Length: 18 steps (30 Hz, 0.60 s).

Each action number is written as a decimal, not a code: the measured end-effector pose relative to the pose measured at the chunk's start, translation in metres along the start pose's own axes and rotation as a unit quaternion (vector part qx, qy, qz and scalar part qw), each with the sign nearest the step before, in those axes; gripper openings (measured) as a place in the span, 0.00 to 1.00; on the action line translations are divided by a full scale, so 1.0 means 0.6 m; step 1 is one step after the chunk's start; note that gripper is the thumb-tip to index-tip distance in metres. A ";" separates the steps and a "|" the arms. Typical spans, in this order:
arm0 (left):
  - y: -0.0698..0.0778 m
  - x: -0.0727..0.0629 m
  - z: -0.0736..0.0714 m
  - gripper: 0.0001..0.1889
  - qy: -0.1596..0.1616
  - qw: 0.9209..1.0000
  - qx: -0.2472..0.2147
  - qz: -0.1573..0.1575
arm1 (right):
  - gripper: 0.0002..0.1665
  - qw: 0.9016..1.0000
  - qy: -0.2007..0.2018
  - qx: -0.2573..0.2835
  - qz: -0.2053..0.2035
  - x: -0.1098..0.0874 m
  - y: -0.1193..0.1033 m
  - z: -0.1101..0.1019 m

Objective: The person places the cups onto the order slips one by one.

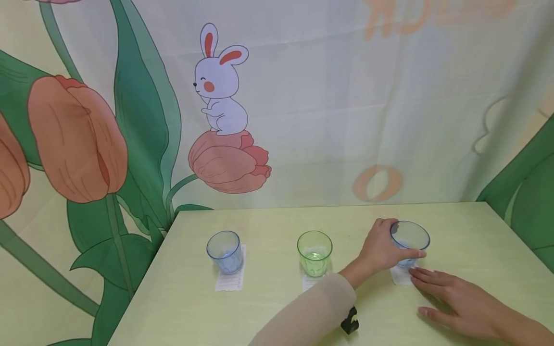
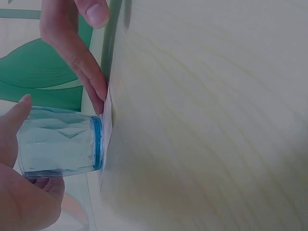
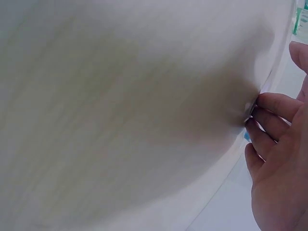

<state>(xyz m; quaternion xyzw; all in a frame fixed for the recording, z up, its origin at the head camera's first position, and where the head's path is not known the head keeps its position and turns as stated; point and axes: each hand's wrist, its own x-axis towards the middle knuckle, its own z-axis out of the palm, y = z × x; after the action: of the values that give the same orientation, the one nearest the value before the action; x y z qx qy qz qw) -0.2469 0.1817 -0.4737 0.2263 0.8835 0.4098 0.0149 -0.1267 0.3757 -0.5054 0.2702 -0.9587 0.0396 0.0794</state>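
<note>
Near the right end of the table, my left hand [image 1: 378, 247] grips a clear blue glass [image 1: 410, 234] around its sides, thumb in front. The glass stands upright, its base at a white paper slip [image 1: 401, 276]; whether it bears fully on the slip, I cannot tell. My right hand [image 1: 465, 300] lies low over the table with fingers extended, its fingertips touching the slip beside the glass base. In the left wrist view, the blue glass [image 2: 60, 142] appears sideways, with the slip [image 2: 107, 122] by its base. The right wrist view shows the right hand [image 3: 279, 139] at the slip's edge.
A green glass [image 1: 315, 254] and another blue glass [image 1: 226, 254] stand on paper slips to the left. A small black object [image 1: 350, 322] shows beside the left sleeve. Behind the pale table [image 1: 173, 298] hangs a printed curtain [image 1: 311, 120].
</note>
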 end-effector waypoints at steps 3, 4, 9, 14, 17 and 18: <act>0.000 -0.001 0.001 0.49 -0.001 1.000 0.005 -0.002 | 0.40 1.000 -0.021 0.005 0.001 0.004 0.001 -0.004; 0.000 -0.001 0.001 0.49 -0.001 1.000 0.007 -0.003 | 0.41 1.000 -0.028 0.008 0.003 0.006 0.001 -0.005; 0.002 -0.001 0.001 0.50 -0.003 1.000 0.009 -0.004 | 0.41 0.998 -0.052 0.025 0.013 0.014 0.000 -0.011; 0.004 -0.003 0.000 0.51 -0.003 1.000 0.010 -0.011 | 0.36 0.999 -0.022 0.026 -0.003 0.020 0.003 -0.016; 0.006 -0.003 0.000 0.51 -0.005 1.000 0.010 -0.015 | 0.33 1.000 0.010 0.018 -0.021 0.023 0.005 -0.020; 0.007 -0.003 0.000 0.51 -0.006 1.000 0.010 -0.016 | 0.32 0.999 0.017 0.016 -0.025 0.023 0.007 -0.023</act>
<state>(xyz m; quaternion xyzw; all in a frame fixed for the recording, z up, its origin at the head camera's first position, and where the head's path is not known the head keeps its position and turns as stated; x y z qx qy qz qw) -0.2437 0.1831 -0.4708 0.2144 0.8910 0.3994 0.0247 -0.1387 0.3735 -0.4896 0.2943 -0.9495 0.0573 0.0924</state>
